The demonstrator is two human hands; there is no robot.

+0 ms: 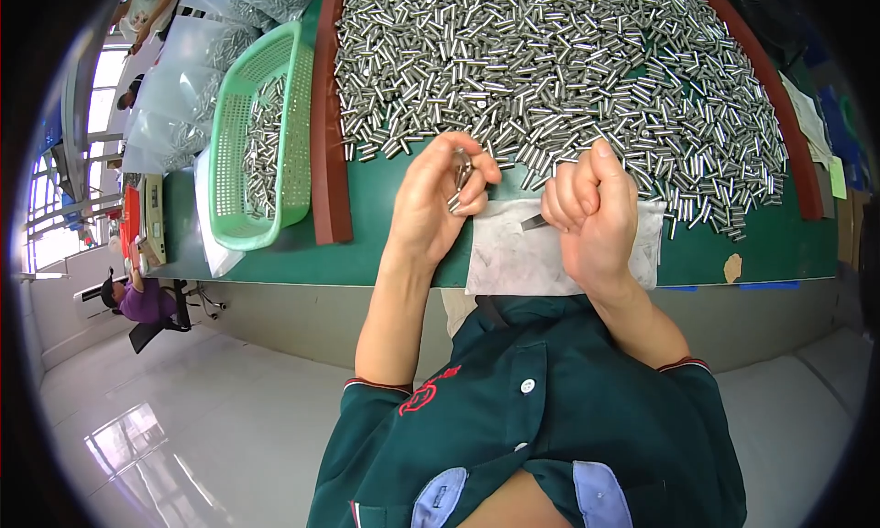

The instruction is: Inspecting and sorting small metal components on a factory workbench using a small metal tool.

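Curled fingers of my left hand (438, 193) close around several short metal pins (463, 172), just in front of the large heap of pins (513, 60). My right hand (591, 207) is a closed fist above a white cloth (513, 262) at the table's near edge. What the fist holds, if anything, is hidden. A small dark flat piece (532, 223) shows beside its fingers; whether it is gripped or lies on the cloth I cannot tell.
Red-brown bars (330, 152) border the heap left and right on the green table (376, 184). At left stand a green basket (220, 161) with pins and clear bags (174, 93) of pins. A person in purple (151, 303) sits far left. A tan scrap (732, 269) lies right.
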